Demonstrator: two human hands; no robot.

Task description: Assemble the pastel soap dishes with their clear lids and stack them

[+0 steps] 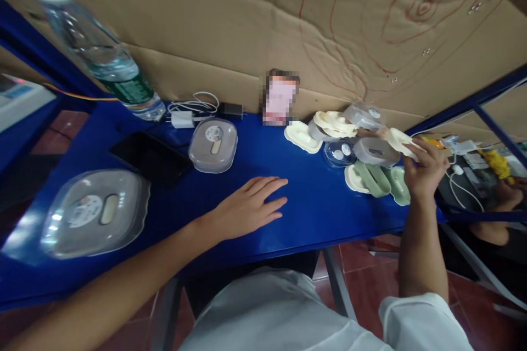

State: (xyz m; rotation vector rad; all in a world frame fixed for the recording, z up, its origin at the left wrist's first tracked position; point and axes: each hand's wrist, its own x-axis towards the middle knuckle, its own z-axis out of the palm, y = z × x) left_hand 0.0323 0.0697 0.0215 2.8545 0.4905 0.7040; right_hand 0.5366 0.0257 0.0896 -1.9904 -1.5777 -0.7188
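My left hand is over the middle of the blue table, palm down, fingers apart, with nothing in it. At the right, my right hand has its fingers closed on a cream plastic piece with a rounded edge. Below and beside that piece lies a pile: green plastic pieces, a grey translucent container, a clear lid with round stickers and stacked cream pieces. A single cream piece lies at the pile's left side.
Two clear lidded containers, a large one and a smaller one, sit left. A dark phone, water bottle and white charger are nearby. Another phone leans on the cardboard wall. Another person's hand shows far right.
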